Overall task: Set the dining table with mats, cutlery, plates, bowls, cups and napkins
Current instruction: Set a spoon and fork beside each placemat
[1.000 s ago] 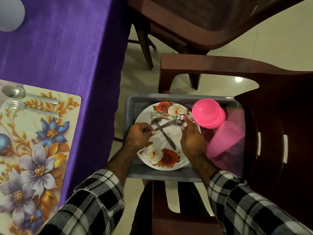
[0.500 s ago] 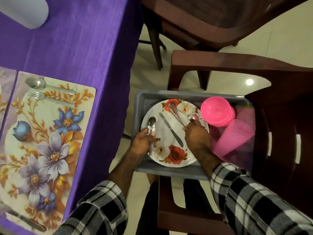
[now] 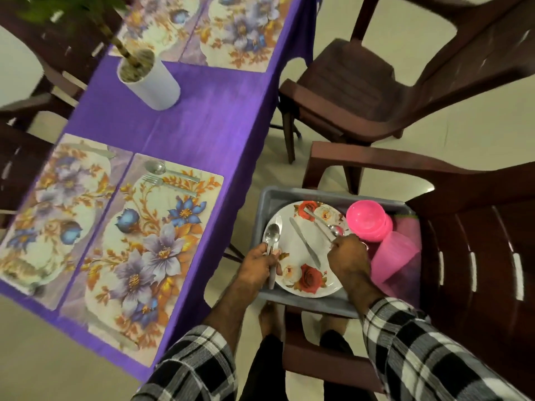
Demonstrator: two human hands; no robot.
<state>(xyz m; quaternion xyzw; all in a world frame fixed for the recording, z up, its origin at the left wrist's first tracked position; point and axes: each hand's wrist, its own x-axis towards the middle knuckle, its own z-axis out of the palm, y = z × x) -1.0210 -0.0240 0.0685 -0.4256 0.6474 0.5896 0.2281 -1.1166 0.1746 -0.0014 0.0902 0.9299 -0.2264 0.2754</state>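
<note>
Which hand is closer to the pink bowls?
The right hand. It is just below and beside the pink bowls, over the plate's edge. The left hand grips a spoon across the plate, farther away.

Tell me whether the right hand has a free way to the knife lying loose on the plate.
Probably yes. The knife lies bare across the middle of the plate, just left of the right hand, with nothing on top of it. That hand, though, seems busy with the cutlery by the pink bowls.
</note>
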